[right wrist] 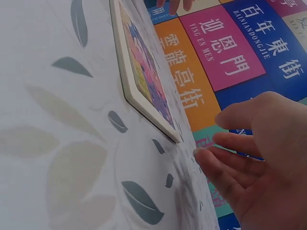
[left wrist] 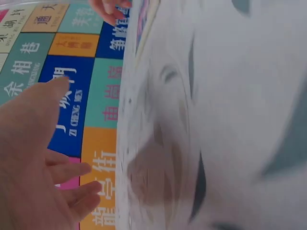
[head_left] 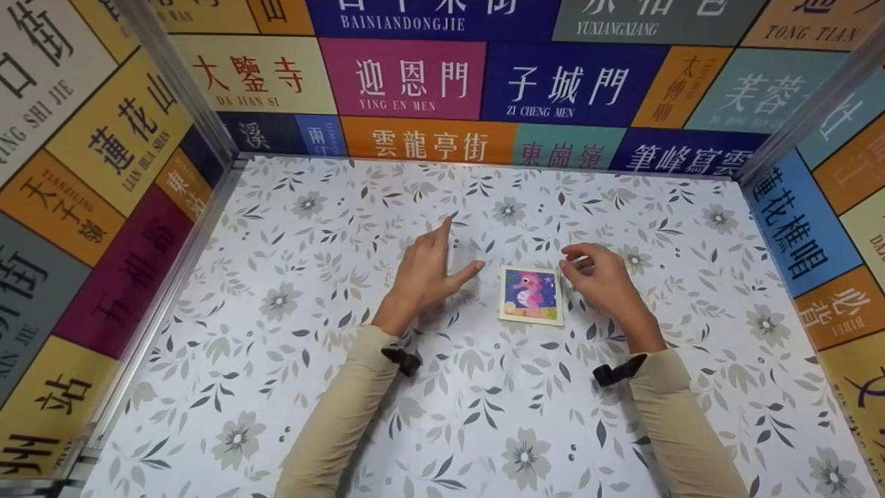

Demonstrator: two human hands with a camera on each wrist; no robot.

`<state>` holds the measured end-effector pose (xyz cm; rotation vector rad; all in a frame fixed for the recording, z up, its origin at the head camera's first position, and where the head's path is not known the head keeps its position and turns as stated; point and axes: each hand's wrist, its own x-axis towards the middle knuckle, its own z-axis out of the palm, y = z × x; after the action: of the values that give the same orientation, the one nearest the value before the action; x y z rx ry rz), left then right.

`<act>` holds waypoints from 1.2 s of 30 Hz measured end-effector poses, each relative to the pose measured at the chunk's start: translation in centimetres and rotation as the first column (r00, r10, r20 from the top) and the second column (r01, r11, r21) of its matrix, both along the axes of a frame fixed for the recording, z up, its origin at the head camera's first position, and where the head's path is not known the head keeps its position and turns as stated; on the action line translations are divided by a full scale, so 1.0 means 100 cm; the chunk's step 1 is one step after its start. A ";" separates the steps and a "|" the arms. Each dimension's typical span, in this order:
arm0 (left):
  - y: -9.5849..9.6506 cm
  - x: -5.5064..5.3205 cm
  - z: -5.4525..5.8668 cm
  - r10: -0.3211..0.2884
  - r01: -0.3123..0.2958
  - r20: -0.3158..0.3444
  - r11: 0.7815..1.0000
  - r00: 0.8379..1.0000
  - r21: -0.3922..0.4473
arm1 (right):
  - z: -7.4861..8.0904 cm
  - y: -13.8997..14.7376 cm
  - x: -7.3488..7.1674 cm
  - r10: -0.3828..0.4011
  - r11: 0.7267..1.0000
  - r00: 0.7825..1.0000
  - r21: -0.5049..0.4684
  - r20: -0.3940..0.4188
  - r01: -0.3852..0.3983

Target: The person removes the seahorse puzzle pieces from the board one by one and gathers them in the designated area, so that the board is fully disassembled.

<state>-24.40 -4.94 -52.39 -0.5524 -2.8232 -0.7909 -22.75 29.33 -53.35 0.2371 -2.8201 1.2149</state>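
A small square picture puzzle (head_left: 531, 295) with a pink seahorse on a purple-blue ground and a pale frame lies flat on the table. Left of it, the left hand (head_left: 425, 270) hovers or rests with thumb and index finger spread wide, holding nothing. Just off the puzzle's right edge is the right hand (head_left: 598, 277), its fingers loosely bent and nothing between them. In the right wrist view the puzzle's raised pale frame (right wrist: 148, 112) shows close to the right fingertips, with a gap between. The left wrist view catches only a sliver of the puzzle (left wrist: 145, 24).
A white tabletop (head_left: 276, 360) with grey leaves and flowers spreads under both arms. Colourful panels with Chinese lettering (head_left: 415, 76) stand upright at the back, left and right. Each wrist wears a black strap with a small camera (head_left: 403, 361).
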 end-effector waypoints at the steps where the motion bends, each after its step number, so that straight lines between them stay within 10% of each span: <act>1: 0.005 0.001 0.001 -0.021 0.021 0.028 1.000 0.999 -0.007 | -0.002 0.000 0.001 0.004 1.000 1.000 0.000 0.021 -0.004; 11: 0.045 0.011 0.000 -0.231 0.211 0.218 0.971 0.948 0.112 | -0.011 -0.001 0.003 0.020 0.999 0.995 -0.046 0.093 -0.015; 21: 0.078 0.008 -0.009 -0.371 0.365 0.174 0.929 0.912 0.067 | -0.019 0.004 -0.003 0.053 0.994 0.994 -0.095 0.097 -0.044; 36: 0.106 -0.003 -0.030 -0.362 0.355 0.073 0.930 0.929 0.093 | -0.027 0.009 -0.006 0.016 0.992 0.994 -0.124 0.105 -0.003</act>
<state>-24.68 5.64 -55.40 -1.0672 -2.7908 -1.0053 -23.33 30.21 -56.08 0.1845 -2.8193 1.4394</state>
